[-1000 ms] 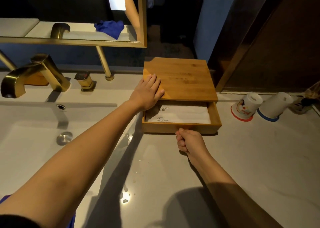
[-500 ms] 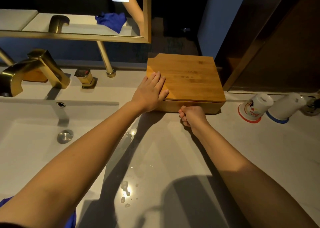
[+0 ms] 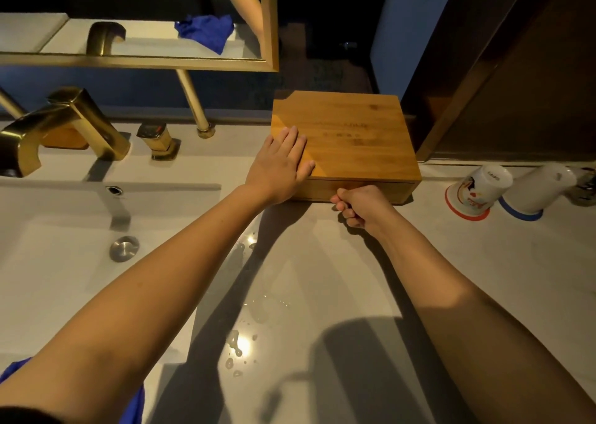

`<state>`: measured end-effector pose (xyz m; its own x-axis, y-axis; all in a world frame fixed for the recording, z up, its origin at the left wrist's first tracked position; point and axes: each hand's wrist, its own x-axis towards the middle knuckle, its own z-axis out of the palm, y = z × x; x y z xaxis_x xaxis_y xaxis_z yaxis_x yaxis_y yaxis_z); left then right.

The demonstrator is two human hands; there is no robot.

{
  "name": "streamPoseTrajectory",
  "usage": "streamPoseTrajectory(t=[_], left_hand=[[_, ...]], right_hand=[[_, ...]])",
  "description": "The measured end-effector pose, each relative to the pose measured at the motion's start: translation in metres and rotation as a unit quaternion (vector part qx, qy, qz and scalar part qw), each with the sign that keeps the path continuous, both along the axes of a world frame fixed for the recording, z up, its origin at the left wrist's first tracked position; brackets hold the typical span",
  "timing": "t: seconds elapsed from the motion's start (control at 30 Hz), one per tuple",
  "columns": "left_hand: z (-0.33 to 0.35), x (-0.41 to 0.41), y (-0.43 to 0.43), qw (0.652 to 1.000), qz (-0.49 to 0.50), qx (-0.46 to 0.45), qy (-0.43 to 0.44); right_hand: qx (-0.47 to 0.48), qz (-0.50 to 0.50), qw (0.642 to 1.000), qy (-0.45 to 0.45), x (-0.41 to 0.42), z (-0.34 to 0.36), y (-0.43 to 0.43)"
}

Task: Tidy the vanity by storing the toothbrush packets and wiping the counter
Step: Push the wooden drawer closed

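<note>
Toothbrush packets sit hidden inside the square bamboo drawer box (image 3: 351, 140), drawer flush; my left hand (image 3: 280, 165) lies flat on top, right hand (image 3: 361, 207) fisted at its front; water droplets (image 3: 238, 346) on the pale stone counter (image 3: 483, 278) await wiping.

Matt wooden box (image 3: 351, 136), brushed gold metal faucet (image 3: 64, 124), glossy wet counter (image 3: 322, 262).

i see gold faucet (image 3: 61, 124) at back left edge of worktop, spout over white sink (image 3: 48, 262). small gold handle (image 3: 158, 140) just beside it, to right. round metal drain (image 3: 124, 248) in basin. gold-framed mirror (image 3: 269, 20) above back edge, on gold post (image 3: 193, 101). two white cups (image 3: 477, 191) upside down near right back edge, side by side, one with red rim, other blue.
</note>
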<state>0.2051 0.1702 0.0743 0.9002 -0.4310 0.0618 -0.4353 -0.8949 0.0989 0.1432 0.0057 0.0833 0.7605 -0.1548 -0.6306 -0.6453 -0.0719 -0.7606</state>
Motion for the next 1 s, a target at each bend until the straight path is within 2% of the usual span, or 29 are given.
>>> streamPoseTrajectory(t=[0.27,0.37,0.47,0.57,0.7,0.8,1.0], left_hand=[[0.009,-0.009,-0.007,0.999,0.021,0.03,-0.029],[0.009,-0.02,-0.019,0.997,0.06,0.008,-0.04],[0.014,-0.038,-0.022,0.992,0.081,-0.097,-0.002],[0.024,-0.066,-0.016,0.983,0.095,-0.155,0.028],[0.03,-0.113,0.005,0.965,0.175,-0.192,0.025],[0.025,-0.151,0.023,0.935,0.279,-0.211,0.055],[0.012,-0.228,0.04,0.873,0.403,-0.247,0.123]], right_hand=[[0.088,0.04,0.993,0.069,0.005,0.004,-0.017],[-0.005,0.04,0.998,0.052,0.005,0.006,-0.011],[-0.165,0.037,0.985,-0.03,0.003,-0.007,-0.002],[-0.337,0.11,0.927,-0.125,-0.002,-0.017,0.002],[-0.417,0.242,0.851,-0.208,-0.014,-0.016,0.01],[-0.394,0.357,0.801,-0.274,-0.032,-0.014,0.029],[-0.317,0.524,0.717,-0.333,-0.078,-0.018,0.074]])
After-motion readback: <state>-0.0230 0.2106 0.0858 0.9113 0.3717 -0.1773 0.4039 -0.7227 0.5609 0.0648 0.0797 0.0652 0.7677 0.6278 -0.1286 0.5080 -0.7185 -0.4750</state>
